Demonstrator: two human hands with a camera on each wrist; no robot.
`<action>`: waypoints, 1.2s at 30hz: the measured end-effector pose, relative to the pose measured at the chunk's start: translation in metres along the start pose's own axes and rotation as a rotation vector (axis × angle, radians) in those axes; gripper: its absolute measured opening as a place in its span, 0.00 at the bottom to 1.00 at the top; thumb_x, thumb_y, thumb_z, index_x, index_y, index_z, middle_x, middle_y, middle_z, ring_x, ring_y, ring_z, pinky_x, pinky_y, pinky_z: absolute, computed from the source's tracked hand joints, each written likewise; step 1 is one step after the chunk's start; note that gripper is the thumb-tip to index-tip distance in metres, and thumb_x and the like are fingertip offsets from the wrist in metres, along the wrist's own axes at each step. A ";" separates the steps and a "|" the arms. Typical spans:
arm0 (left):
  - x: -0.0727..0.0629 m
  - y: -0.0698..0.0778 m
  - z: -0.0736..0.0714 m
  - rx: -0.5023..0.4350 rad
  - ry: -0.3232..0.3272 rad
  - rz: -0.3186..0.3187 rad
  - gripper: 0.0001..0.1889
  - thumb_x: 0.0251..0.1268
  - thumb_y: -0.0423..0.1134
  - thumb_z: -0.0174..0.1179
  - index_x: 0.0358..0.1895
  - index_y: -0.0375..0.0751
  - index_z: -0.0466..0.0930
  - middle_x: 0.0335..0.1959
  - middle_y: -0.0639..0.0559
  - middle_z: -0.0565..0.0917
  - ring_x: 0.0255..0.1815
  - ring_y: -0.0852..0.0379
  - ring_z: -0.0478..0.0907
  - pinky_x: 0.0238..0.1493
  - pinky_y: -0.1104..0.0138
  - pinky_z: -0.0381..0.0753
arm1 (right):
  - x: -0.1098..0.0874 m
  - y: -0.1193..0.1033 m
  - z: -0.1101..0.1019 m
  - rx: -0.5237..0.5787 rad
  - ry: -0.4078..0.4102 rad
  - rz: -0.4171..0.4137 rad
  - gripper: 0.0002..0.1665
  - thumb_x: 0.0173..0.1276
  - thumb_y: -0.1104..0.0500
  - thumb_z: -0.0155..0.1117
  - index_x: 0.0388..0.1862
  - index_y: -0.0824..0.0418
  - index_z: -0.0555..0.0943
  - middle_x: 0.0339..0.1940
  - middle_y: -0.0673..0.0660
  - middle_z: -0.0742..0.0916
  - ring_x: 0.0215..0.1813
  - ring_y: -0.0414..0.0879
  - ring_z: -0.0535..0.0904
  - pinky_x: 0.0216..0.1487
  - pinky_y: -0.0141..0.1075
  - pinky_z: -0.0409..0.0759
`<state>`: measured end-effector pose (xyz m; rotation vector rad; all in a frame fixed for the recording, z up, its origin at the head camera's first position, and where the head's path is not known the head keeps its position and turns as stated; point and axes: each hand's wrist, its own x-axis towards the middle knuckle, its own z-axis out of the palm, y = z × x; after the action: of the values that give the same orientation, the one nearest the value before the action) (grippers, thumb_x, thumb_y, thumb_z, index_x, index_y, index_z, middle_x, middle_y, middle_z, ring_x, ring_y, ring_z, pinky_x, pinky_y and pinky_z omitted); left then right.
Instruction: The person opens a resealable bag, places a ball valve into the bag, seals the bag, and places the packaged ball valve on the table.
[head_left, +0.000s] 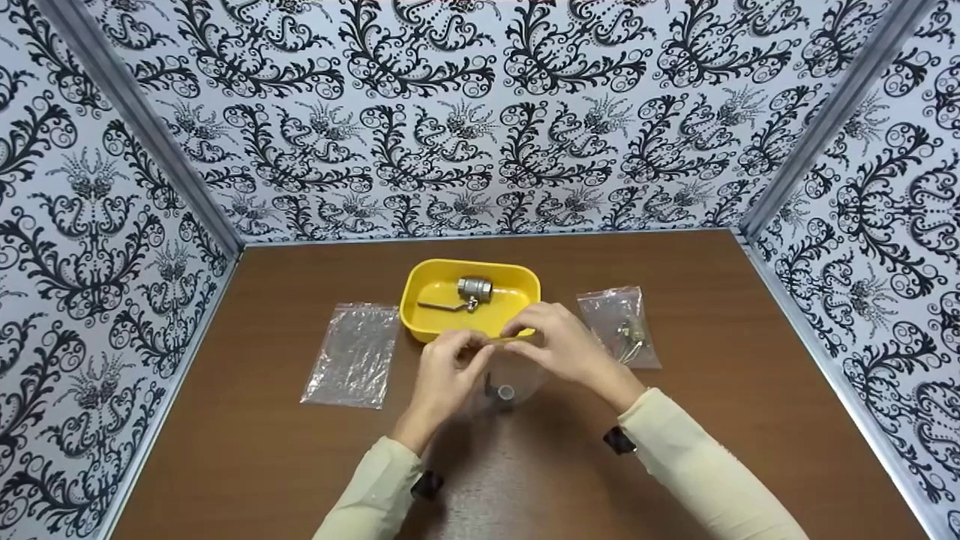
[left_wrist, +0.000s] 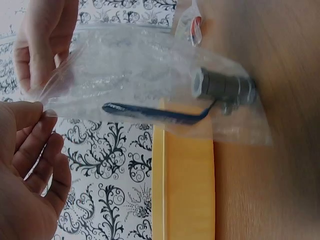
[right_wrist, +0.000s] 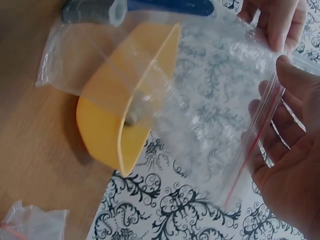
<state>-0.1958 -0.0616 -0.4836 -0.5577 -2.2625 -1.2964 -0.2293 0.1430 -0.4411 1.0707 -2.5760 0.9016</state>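
A clear zip bag (left_wrist: pixel 140 60) hangs from both hands in front of the yellow tray. Inside its lower end lies a grey metal ball valve (left_wrist: pixel 222 87) with a blue lever handle (left_wrist: pixel 155 113). My left hand (head_left: pixel 442 375) pinches the bag's top edge between thumb and index finger, the other fingers loosely bent. With thumb and fingers, my right hand (head_left: pixel 562 345) pinches the same top edge, where a red zip line (right_wrist: pixel 252 142) runs. Both hands are close together, and in the head view they overlap the tray's near rim.
The yellow tray (head_left: pixel 517 279) holds another metal valve (head_left: pixel 475 289) with a lever (head_left: pixel 442 306). A flat clear bag (head_left: pixel 352 356) lies left of it; a bag with small metal parts (head_left: pixel 619 326) lies right. Patterned walls (head_left: pixel 480 150) stand around the brown table (head_left: pixel 270 465).
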 end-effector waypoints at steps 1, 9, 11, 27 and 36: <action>0.000 0.001 0.001 -0.004 0.004 0.001 0.04 0.61 0.38 0.66 0.33 0.41 0.85 0.31 0.51 0.86 0.35 0.52 0.82 0.38 0.66 0.82 | 0.000 -0.002 0.001 0.005 0.004 -0.010 0.10 0.63 0.51 0.68 0.41 0.53 0.86 0.39 0.47 0.89 0.45 0.43 0.82 0.52 0.42 0.75; 0.000 0.007 0.003 0.005 0.024 0.021 0.03 0.62 0.39 0.65 0.33 0.43 0.84 0.30 0.54 0.85 0.34 0.52 0.81 0.37 0.69 0.80 | 0.001 -0.005 0.005 0.047 0.043 -0.041 0.07 0.62 0.54 0.70 0.37 0.55 0.86 0.35 0.48 0.89 0.42 0.44 0.82 0.51 0.42 0.75; 0.000 0.006 0.003 0.022 0.030 0.036 0.03 0.62 0.38 0.65 0.33 0.44 0.84 0.30 0.54 0.85 0.34 0.52 0.81 0.37 0.68 0.80 | 0.000 -0.004 0.006 0.039 0.031 -0.042 0.07 0.61 0.54 0.70 0.37 0.55 0.86 0.35 0.48 0.89 0.41 0.44 0.82 0.51 0.42 0.75; 0.000 0.006 0.001 0.130 0.012 0.094 0.05 0.62 0.42 0.65 0.34 0.45 0.84 0.32 0.55 0.85 0.39 0.59 0.80 0.43 0.66 0.79 | 0.000 -0.005 0.011 -0.001 0.071 -0.052 0.04 0.59 0.59 0.71 0.33 0.56 0.85 0.32 0.49 0.88 0.38 0.43 0.82 0.49 0.41 0.75; 0.004 0.007 -0.001 0.188 0.007 0.142 0.04 0.63 0.40 0.64 0.34 0.45 0.84 0.32 0.55 0.85 0.38 0.59 0.79 0.42 0.67 0.80 | 0.003 -0.006 0.009 0.007 0.047 -0.022 0.04 0.60 0.57 0.70 0.34 0.56 0.85 0.33 0.49 0.88 0.39 0.43 0.82 0.49 0.42 0.76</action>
<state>-0.1948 -0.0593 -0.4763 -0.6316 -2.2632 -1.0030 -0.2270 0.1325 -0.4445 1.0639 -2.5202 0.9197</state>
